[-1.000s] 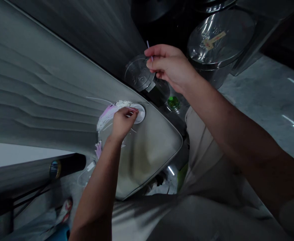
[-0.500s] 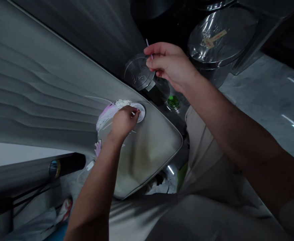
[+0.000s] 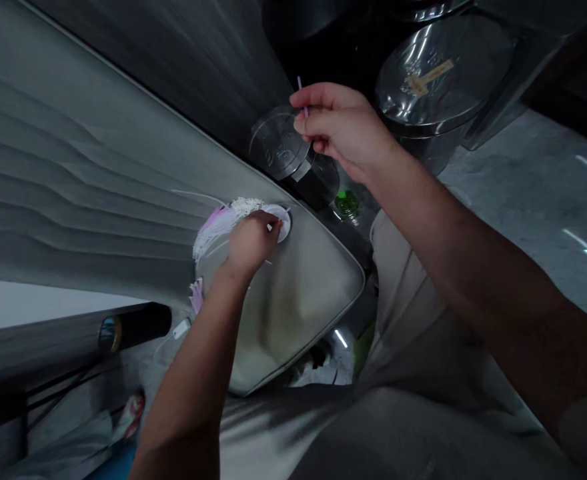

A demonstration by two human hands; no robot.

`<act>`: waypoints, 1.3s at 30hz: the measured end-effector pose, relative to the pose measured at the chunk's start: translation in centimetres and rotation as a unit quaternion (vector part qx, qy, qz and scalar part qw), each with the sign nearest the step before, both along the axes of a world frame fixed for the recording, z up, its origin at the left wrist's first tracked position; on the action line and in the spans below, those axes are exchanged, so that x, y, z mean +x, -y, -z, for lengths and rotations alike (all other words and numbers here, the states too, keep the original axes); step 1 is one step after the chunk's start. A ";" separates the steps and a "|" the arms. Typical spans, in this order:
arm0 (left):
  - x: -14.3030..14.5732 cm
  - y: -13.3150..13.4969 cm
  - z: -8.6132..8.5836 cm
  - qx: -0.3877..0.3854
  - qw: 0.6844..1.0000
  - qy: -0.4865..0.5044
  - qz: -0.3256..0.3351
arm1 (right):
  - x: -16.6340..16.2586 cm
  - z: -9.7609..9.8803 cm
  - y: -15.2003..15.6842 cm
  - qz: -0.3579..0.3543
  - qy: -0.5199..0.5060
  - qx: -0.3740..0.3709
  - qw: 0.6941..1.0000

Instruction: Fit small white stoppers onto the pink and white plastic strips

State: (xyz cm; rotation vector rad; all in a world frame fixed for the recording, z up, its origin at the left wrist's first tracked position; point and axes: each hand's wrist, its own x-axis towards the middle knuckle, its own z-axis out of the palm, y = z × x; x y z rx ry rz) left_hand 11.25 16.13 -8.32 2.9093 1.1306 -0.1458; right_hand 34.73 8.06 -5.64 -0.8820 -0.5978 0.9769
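The left hand (image 3: 250, 239) rests on the grey padded surface (image 3: 298, 300) near its far edge. Its fingers are bunched together, with the tips pressed onto a small white dish (image 3: 283, 225). The knuckles hide whether they pinch anything, and they also hide what lies in the dish. Just behind the hand, touching its back, a bundle of white and pink sticks (image 3: 216, 230) fans out towards the left edge of the surface.

The right hand (image 3: 346, 127) is raised well apart from the left, beyond the far edge of the surface. Its thumb and forefinger are clamped on a thin purple stick (image 3: 300, 90), which points up out of the pinch.

Just under the right hand's fingertips sits a clear round tub (image 3: 277, 143) with its lid on and tilted towards the camera. Its contents cannot be made out. A dark cup (image 3: 323, 183) stands against it on the near side, and its inside is too dark to read. A green cap (image 3: 346, 202) lies near the cup, beside the person's knee. Further off, past the right wrist, stands a big metal drum (image 3: 453, 60), closed by a shiny lid that carries a tan label (image 3: 426, 75).

The padded surface ends in a rounded, piped corner just beside the person's leg. The near half of the surface is bare. To the right, the pale stone floor (image 3: 533, 200) lies open.
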 end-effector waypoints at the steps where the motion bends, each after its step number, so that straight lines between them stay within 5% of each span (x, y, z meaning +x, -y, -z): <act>1: 0.1 0.1 -0.1 -0.002 1.000 -0.004 0.000 | 0.0 0.1 0.0 0.001 0.002 0.004 1.000; 22: -0.2 -0.1 -0.8 -0.042 0.999 -0.004 -0.033 | 0.1 -0.2 0.2 0.002 0.010 -0.009 1.000; 30: -1.1 -0.8 -0.5 -0.066 0.985 0.083 -0.137 | 0.1 -0.1 0.1 -0.006 0.009 -0.003 1.000; 39: -0.8 -0.6 -0.8 -0.072 0.981 0.105 -0.147 | 0.1 -0.2 0.2 -0.001 0.007 -0.009 1.000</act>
